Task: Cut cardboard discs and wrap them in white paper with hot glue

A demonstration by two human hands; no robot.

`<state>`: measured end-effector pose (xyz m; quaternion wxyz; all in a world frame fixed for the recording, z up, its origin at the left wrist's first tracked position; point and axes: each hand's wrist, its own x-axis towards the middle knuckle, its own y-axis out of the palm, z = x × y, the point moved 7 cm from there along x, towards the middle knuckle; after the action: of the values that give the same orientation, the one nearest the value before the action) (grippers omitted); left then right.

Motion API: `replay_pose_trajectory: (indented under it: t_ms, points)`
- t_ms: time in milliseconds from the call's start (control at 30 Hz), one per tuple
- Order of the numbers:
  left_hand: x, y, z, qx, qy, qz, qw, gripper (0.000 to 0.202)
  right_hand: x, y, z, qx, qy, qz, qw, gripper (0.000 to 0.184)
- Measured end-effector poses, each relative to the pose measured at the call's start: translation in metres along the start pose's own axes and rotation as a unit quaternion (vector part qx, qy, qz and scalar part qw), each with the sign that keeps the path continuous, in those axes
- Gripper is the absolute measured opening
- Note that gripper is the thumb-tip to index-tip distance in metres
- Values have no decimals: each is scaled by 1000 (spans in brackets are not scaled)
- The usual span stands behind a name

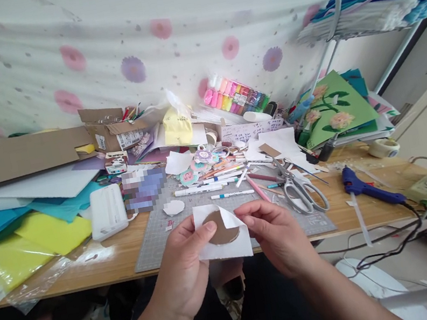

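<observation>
Between my hands, just over the table's front edge, is a square of white paper with a round brown cardboard disc lying on it. My left hand pinches the paper and the disc at their left side, thumb on top of the disc. The fingers of my right hand are closed on the paper's upper right corner, which is folded over part of the disc. Beyond them on the grey cutting mat lie a white paper disc, several markers and large scissors.
A blue glue gun with its cord lies at the right. On the left are a white power bank-like box and coloured sheets. Cardboard boxes, paper scraps and a pack of colourful clay stand at the back.
</observation>
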<state>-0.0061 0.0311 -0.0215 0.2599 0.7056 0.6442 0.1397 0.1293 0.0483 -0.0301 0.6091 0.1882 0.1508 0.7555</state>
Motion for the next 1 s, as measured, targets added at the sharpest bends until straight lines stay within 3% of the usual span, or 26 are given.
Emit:
replay_pose_trajectory:
  t_ms: [100, 200, 333, 467, 533, 600, 733, 867, 1000]
  points:
    - [1, 0, 1, 6, -2, 3, 1000, 11, -3, 9, -6, 62, 79, 16, 995, 18]
    - [2, -1, 0, 28, 7, 1, 1000, 13, -2, 10, -8, 82, 98, 12, 992, 19]
    - [1, -7, -5, 125, 63, -21, 990, 15, 2, 6, -1, 2, 52, -8, 999, 17]
    - [-2, -15, -12, 271, 132, -80, 950, 17, 2, 0, 11, -141, -9, -68, 988, 13]
    - [-3, -17, -12, 289, 138, -96, 942, 18, 1, -1, 14, -183, -18, -84, 979, 13]
    - [-1, -15, -9, 239, 117, -80, 961, 16, 1, 0, 13, -161, -12, -59, 985, 13]
    - [3, -7, 0, 81, 40, -25, 996, 13, 0, 5, -1, 16, 58, 21, 998, 26]
    - [4, -4, 3, 11, 7, -16, 1000, 15, -1, 7, -12, 86, 92, 29, 992, 19]
    - [3, -1, 4, -1, 3, -8, 1000, 15, 0, 11, -11, 84, 64, 9, 994, 19]
